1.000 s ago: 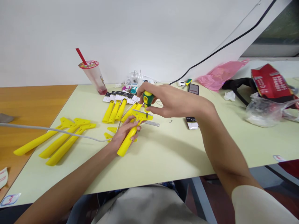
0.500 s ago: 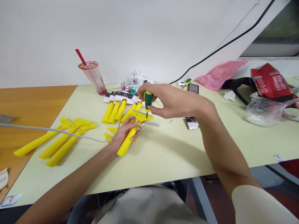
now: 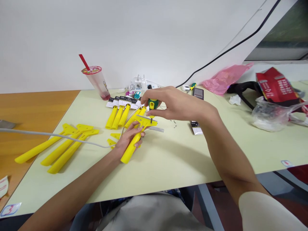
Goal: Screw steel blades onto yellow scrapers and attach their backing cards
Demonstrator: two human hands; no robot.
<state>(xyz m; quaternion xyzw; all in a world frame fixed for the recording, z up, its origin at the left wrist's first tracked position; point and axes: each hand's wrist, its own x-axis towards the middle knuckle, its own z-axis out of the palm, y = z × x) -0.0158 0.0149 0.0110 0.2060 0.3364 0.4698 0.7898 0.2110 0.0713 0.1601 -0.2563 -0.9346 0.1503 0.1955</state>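
My left hand (image 3: pixel 128 139) is closed around a yellow scraper (image 3: pixel 131 148), its wide head tilted up and away from me. A thin metal blade lies along the head's far edge. In my right hand (image 3: pixel 172 102) is a short green and yellow screwdriver (image 3: pixel 153 104), held from above by thumb and fingers. The screwdriver's tip meets the right end of the scraper head, where fine detail is too small to make out. Below the head, a flat metal strip (image 3: pixel 157 129) lies on the table. Small yellow pieces (image 3: pixel 115 135) rest just beyond my left hand.
Several yellow handles (image 3: pixel 68 147) lie at left, crossed by a grey cable (image 3: pixel 55 133). More scrapers with card labels (image 3: pixel 120 112) lie at the back, near a drink cup (image 3: pixel 97 81). Tiny screws (image 3: pixel 175 124), a small black-and-white pack (image 3: pixel 196 127) and plastic bags (image 3: pixel 268 114) lie rightward.
My right fingers have shifted their hold on the screwdriver, now covering more of its handle. The left hand and scraper stay nearly in place; the view has moved slightly.
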